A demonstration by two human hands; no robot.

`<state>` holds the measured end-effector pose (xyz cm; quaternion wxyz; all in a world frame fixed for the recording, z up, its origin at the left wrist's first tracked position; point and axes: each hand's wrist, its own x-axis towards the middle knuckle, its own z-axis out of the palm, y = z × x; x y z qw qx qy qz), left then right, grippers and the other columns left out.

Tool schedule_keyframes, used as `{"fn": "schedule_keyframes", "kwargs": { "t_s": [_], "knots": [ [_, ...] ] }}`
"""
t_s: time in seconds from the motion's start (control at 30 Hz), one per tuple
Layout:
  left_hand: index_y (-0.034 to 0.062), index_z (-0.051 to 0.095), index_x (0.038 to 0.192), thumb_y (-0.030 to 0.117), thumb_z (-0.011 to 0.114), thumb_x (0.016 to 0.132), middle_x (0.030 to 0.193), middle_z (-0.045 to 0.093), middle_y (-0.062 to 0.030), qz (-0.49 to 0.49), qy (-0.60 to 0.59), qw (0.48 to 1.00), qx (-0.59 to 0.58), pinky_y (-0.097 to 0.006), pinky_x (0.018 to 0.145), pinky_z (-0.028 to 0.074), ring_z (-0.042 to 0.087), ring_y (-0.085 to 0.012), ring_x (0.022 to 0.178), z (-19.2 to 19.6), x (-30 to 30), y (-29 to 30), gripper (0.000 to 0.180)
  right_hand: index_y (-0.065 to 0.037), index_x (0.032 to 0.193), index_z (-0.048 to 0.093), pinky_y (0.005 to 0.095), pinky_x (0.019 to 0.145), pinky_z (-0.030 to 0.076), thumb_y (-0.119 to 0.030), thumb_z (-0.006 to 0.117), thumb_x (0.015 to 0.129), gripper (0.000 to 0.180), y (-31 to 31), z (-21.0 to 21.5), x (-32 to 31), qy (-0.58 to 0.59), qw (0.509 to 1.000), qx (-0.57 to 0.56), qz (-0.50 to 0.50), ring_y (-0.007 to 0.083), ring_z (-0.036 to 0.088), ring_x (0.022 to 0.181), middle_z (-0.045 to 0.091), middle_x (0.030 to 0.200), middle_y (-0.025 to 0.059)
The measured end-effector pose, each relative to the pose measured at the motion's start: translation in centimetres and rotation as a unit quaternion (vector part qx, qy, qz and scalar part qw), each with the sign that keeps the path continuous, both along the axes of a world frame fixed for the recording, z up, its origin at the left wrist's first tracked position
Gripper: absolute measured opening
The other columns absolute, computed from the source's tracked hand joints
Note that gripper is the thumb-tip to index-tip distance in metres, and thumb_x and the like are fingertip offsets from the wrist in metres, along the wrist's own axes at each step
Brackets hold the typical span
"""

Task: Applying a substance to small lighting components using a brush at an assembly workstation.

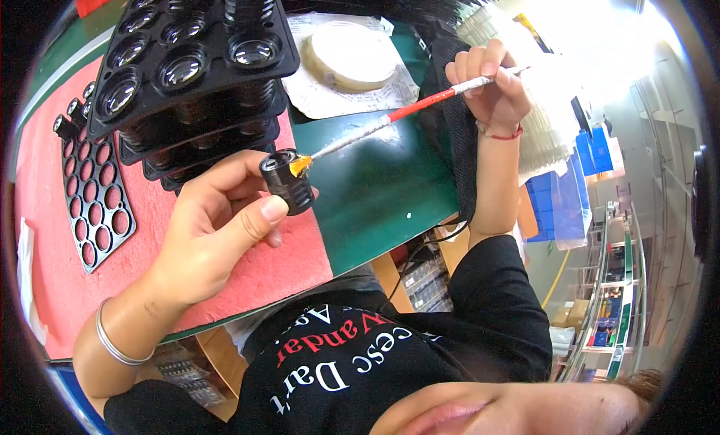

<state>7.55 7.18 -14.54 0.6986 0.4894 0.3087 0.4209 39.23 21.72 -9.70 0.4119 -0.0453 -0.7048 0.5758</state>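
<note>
From my remote seat I read the colours off one by one: the ribbed lens barrel (288,181) is black, and the brush tip (300,165) at its mouth is orange-yellow. The brush handle (409,110) runs red in the middle and whitish, smeared, at both ends. The stacked lens trays (196,75) are glossy black with clear glass lenses, and the flat perforated tray (96,195) is black too (pink shows through its round holes). The mat (45,232) is salmon pink, the table top (375,187) dark green. The round tape roll (351,54) is cream on white paper. One wrist carries a silver bangle (112,341), the other a red string bracelet (501,134).
</note>
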Motion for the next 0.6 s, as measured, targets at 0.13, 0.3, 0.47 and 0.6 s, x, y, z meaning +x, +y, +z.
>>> {"fn": "schedule_keyframes", "kwargs": {
  "t_s": [0.13, 0.3, 0.47, 0.6],
  "knots": [
    [-0.0001, 0.051, 0.111, 0.012, 0.057, 0.086, 0.102, 0.059, -0.0082, -0.002, -0.013, 1.000, 0.009, -0.022, 0.066, 0.045, 0.053, -0.0091, 0.086, -0.1, -0.1, -0.1, 0.029, -0.004, 0.080, 0.050, 0.0297, 0.056, 0.036, -0.019, 0.052, 0.082, 0.016, 0.1, 0.2, 0.1, -0.004, 1.000, -0.002, -0.009, 0.0172, 0.045, 0.061, 0.050, 0.066, 0.0093],
    [-0.0006, 0.051, 0.108, 0.010, 0.060, 0.083, 0.102, 0.059, -0.0085, -0.008, -0.023, 1.000, 0.015, -0.023, 0.067, 0.045, 0.054, -0.0096, 0.086, 0.5, 0.2, -0.2, 0.029, -0.004, 0.079, 0.049, 0.0292, 0.057, 0.035, -0.018, 0.049, 0.082, 0.014, 0.2, 0.2, 0.1, 0.022, 0.999, -0.034, -0.007, 0.0158, 0.043, 0.060, 0.047, 0.063, 0.0073],
    [0.0039, 0.059, 0.094, 0.009, 0.070, 0.072, 0.085, 0.063, -0.0017, -0.150, 0.109, 0.972, 0.147, -0.023, 0.064, 0.046, 0.058, -0.0084, 0.073, 3.0, -1.4, 0.3, 0.025, -0.006, 0.076, 0.046, 0.0278, 0.057, 0.031, -0.018, 0.046, 0.082, 0.014, 0.5, 0.1, -0.1, 0.071, 0.991, -0.112, -0.003, 0.0135, 0.036, 0.056, 0.039, 0.058, 0.0032],
    [0.0053, 0.064, 0.083, 0.012, 0.071, 0.067, 0.076, 0.065, -0.0029, -0.344, 0.276, 0.874, 0.205, -0.024, 0.062, 0.048, 0.064, -0.0137, 0.069, 6.3, -6.1, 0.3, 0.019, -0.006, 0.076, 0.045, 0.0261, 0.055, 0.029, -0.019, 0.049, 0.080, 0.014, 0.6, 0.0, -0.3, 0.092, 0.986, -0.124, -0.060, 0.0113, 0.033, 0.054, 0.036, 0.056, 0.0009]
  ]
}}
